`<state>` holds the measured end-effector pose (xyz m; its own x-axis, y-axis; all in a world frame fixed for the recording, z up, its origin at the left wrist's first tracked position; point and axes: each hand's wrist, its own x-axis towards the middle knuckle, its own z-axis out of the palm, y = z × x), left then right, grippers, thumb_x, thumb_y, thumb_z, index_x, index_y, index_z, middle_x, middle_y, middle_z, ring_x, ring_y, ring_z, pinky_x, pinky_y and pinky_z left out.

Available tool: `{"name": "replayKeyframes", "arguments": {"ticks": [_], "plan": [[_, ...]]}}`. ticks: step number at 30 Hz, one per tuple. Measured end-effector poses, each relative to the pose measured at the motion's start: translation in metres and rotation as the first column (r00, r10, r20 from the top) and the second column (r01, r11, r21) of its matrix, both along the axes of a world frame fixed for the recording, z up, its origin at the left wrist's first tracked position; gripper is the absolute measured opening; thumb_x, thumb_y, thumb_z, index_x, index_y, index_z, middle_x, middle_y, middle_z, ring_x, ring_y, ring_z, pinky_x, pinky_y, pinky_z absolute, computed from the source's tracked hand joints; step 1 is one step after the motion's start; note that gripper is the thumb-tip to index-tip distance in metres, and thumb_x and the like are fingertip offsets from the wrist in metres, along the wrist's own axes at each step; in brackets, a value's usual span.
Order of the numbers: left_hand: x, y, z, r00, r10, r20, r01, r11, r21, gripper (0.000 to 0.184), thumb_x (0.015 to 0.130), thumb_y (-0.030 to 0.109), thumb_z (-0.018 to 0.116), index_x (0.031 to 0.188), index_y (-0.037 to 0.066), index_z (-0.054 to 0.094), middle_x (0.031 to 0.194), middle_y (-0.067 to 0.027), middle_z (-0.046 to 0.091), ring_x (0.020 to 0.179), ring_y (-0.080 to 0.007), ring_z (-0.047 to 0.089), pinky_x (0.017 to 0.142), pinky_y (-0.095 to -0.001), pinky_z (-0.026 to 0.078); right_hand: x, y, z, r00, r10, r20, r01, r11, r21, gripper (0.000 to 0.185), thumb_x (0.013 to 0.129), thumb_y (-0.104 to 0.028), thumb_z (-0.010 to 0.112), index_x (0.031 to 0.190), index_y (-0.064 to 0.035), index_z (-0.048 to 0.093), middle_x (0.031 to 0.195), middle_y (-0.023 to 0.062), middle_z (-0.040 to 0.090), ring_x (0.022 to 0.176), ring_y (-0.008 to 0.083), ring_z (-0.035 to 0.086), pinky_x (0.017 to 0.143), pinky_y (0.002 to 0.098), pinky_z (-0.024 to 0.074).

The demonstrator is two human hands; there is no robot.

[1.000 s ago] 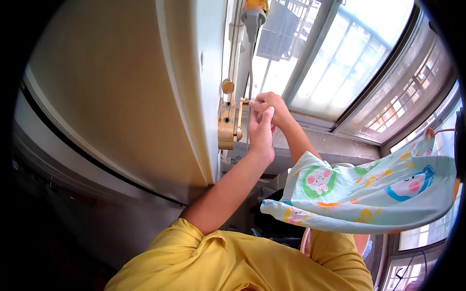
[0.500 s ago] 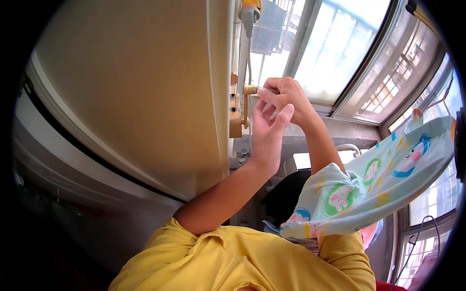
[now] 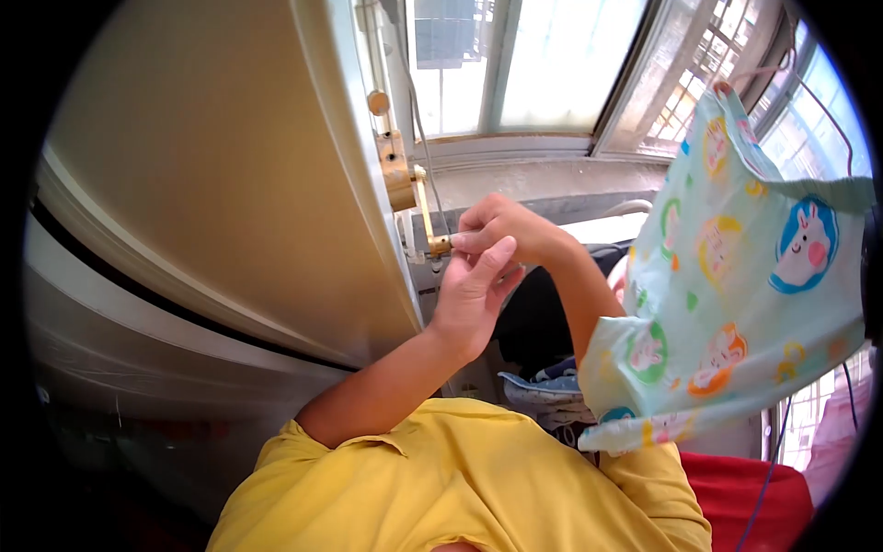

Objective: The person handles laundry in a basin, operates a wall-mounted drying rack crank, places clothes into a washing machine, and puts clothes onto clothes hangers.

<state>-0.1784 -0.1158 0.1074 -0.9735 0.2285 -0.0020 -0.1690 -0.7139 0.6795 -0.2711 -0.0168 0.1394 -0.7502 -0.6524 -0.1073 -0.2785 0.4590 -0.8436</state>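
A brass-coloured hand crank [image 3: 426, 213] is mounted on a narrow strip beside the large beige panel, its arm hanging down from a small gold housing [image 3: 396, 175]. My right hand [image 3: 501, 230] is closed with its fingertips at the crank's lower end, around the handle, which they mostly hide. Just below it, my left hand [image 3: 471, 299] is held loosely cupped, thumb raised and fingers apart, overlapping the right hand in view. I see nothing in the left hand. A pale green cloth garment with cartoon animals [image 3: 722, 267] hangs in front of my right upper arm.
The beige panel [image 3: 212, 166] fills the left side. Windows [image 3: 552, 74] and a sill [image 3: 552, 175] lie beyond the crank. A thin cord [image 3: 418, 110] runs beside the crank. Folded cloth [image 3: 547, 391] and a red item [image 3: 745, 497] are lower right.
The crank arm has turned, its handle end going from above to below the housing, with my right hand on it. My left hand stays close by. The view has shifted; more of the garment shows.
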Motion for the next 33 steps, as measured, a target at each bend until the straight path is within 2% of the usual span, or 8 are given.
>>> {"name": "replayKeyframes", "arguments": {"ticks": [3,6,8,11,14,17,22,33], "plan": [[-0.002,-0.001,-0.026,0.984,0.010,0.177,-0.010,1.000,0.001,0.044,0.084,0.030,0.064,0.120,0.016,0.042,0.110,0.0022,0.048,0.103,-0.0139,0.048,0.093,-0.0329,0.039,0.000,-0.001,-0.033,0.996,-0.068,0.058,0.070,0.997,-0.028,0.027,0.080,-0.020,0.064,0.066,0.0027,0.060,0.055,0.0022,0.050,0.055,0.0101,0.044,0.052,0.0290,0.0386],[-0.012,-0.002,-0.045,0.977,0.037,0.212,-0.029,0.999,-0.043,0.045,0.083,0.031,0.065,0.120,0.016,0.042,0.109,0.0027,0.047,0.102,-0.0137,0.048,0.093,-0.0329,0.039,-0.011,-0.004,-0.064,0.990,-0.102,0.098,0.111,0.990,-0.086,0.028,0.081,-0.020,0.065,0.065,0.0021,0.060,0.055,0.0018,0.049,0.054,0.0102,0.042,0.050,0.0296,0.0382],[-0.022,-0.002,-0.058,0.974,0.058,0.220,-0.050,0.998,-0.044,0.046,0.083,0.031,0.066,0.120,0.017,0.042,0.109,0.0022,0.046,0.100,-0.0136,0.048,0.092,-0.0318,0.039,-0.017,-0.008,-0.073,0.972,-0.161,0.170,0.183,0.976,-0.120,0.028,0.079,-0.022,0.067,0.068,0.0038,0.063,0.056,0.0093,0.056,0.052,0.0145,0.050,0.050,0.0313,0.0427],[-0.040,0.001,-0.073,0.965,0.126,0.230,-0.118,0.992,-0.047,0.046,0.082,0.030,0.066,0.120,0.017,0.042,0.109,0.0008,0.046,0.101,-0.0138,0.048,0.091,-0.0304,0.039,-0.033,-0.012,-0.087,0.963,-0.165,0.211,0.196,0.971,-0.133,0.028,0.079,-0.022,0.067,0.069,0.0041,0.063,0.057,0.0080,0.058,0.052,0.0136,0.052,0.050,0.0307,0.0436],[-0.060,0.002,-0.081,0.945,0.234,0.229,-0.228,0.972,-0.052,0.049,0.082,0.031,0.067,0.121,0.017,0.041,0.110,-0.0008,0.046,0.099,-0.0147,0.049,0.085,-0.0303,0.042,-0.059,-0.019,-0.103,0.975,-0.134,0.177,0.167,0.968,-0.187,0.028,0.079,-0.023,0.067,0.069,0.0036,0.064,0.057,0.0078,0.058,0.051,0.0126,0.052,0.048,0.0307,0.0430],[-0.082,-0.001,-0.081,0.887,0.348,0.303,-0.301,0.935,-0.189,0.059,0.081,0.034,0.068,0.126,0.016,0.035,0.114,-0.0026,0.043,0.095,-0.0166,0.052,0.075,-0.0339,0.045,-0.096,-0.028,-0.125,0.978,-0.141,0.155,0.169,0.968,-0.186,0.030,0.079,-0.026,0.067,0.070,0.0025,0.064,0.057,0.0113,0.057,0.052,0.0166,0.051,0.050,0.0343,0.0422],[-0.106,-0.005,-0.079,0.875,0.392,0.283,-0.350,0.917,-0.191,0.062,0.080,0.035,0.068,0.127,0.015,0.033,0.118,-0.0028,0.043,0.099,-0.0174,0.050,0.076,-0.0355,0.044,-0.129,-0.039,-0.129,0.988,-0.155,0.028,0.157,0.982,-0.102,0.031,0.075,-0.030,0.068,0.072,0.0011,0.064,0.061,0.0163,0.057,0.054,0.0240,0.049,0.054,0.0387,0.0417],[-0.096,-0.005,-0.081,0.900,0.327,0.287,-0.284,0.942,-0.180,0.063,0.080,0.035,0.070,0.127,0.016,0.033,0.117,-0.0013,0.045,0.104,-0.0152,0.048,0.081,-0.0351,0.042,-0.116,-0.032,-0.122,0.973,-0.212,0.094,0.221,0.969,-0.111,0.032,0.071,-0.030,0.070,0.071,0.0022,0.064,0.063,0.0156,0.061,0.058,0.0232,0.057,0.058,0.0343,0.0462]]}}
